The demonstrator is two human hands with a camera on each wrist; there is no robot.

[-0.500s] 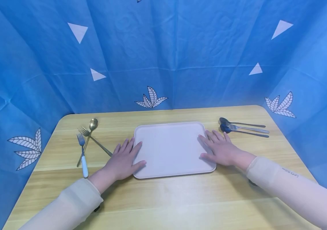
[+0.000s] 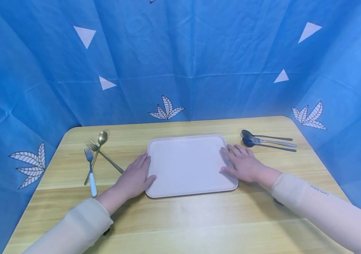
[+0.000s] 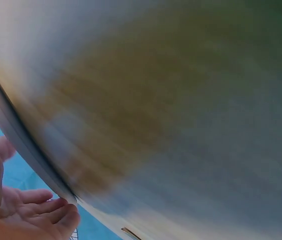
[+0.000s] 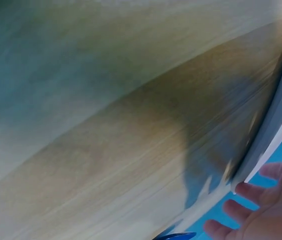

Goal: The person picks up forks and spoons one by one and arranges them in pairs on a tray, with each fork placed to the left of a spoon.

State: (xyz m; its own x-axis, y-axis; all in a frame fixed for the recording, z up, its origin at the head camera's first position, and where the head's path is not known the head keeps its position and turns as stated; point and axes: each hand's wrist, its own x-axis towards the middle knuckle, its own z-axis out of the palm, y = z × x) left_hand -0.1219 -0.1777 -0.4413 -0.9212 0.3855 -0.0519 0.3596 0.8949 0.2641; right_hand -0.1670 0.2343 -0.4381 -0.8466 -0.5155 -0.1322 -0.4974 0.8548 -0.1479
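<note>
A pale rectangular tray (image 2: pixel 190 165) lies flat in the middle of the wooden table. At its left side my left hand (image 2: pixel 133 178) touches the rim, thumb reaching over the edge and fingers close together. My right hand (image 2: pixel 244 164) is at the opposite rim, fingers spread and some of them over the edge. In the left wrist view, the left fingertips (image 3: pixel 63 205) meet the tray's side wall (image 3: pixel 26 135). The right wrist view has the right hand (image 4: pixel 276 200) with loosely extended fingers beside the tray wall (image 4: pixel 271 130).
Left of the tray lie a blue-handled fork (image 2: pixel 92 180), a gold spoon (image 2: pixel 102 137) and a gold fork (image 2: pixel 110 160), crossing one another. Two dark spoons (image 2: pixel 272 146) and a silver fork (image 2: pixel 279 142) lie at the right. A blue curtain (image 2: pixel 180 63) hangs behind the table.
My left hand's fingers have drawn back toward the tray's left rim and closer together. The tray has shifted very slightly left; the right hand stays almost in place.
</note>
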